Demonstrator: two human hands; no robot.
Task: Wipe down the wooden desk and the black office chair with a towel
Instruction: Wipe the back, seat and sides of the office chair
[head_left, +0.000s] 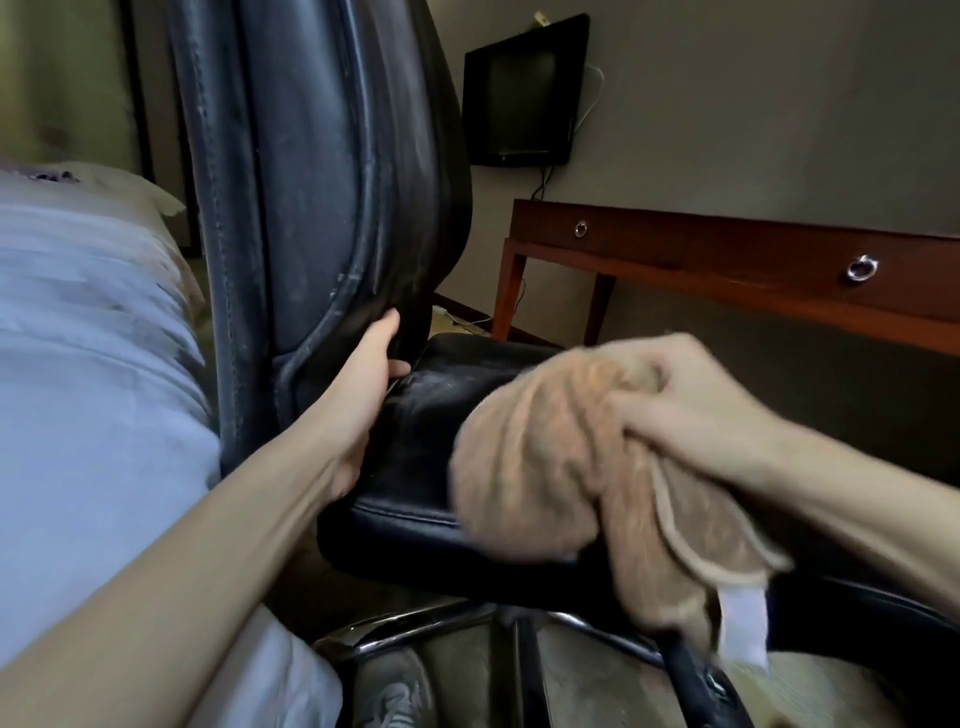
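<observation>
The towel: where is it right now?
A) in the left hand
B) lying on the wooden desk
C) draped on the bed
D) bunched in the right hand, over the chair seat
D: the right hand grips the bunched tan towel over the black chair seat.

Two forearms bare up to the frame's lower-left and right edges, left hand (363, 400) and right hand (696, 410) ungloved, one blurry grey laced sneaker (396, 702) bottom centre.
</observation>
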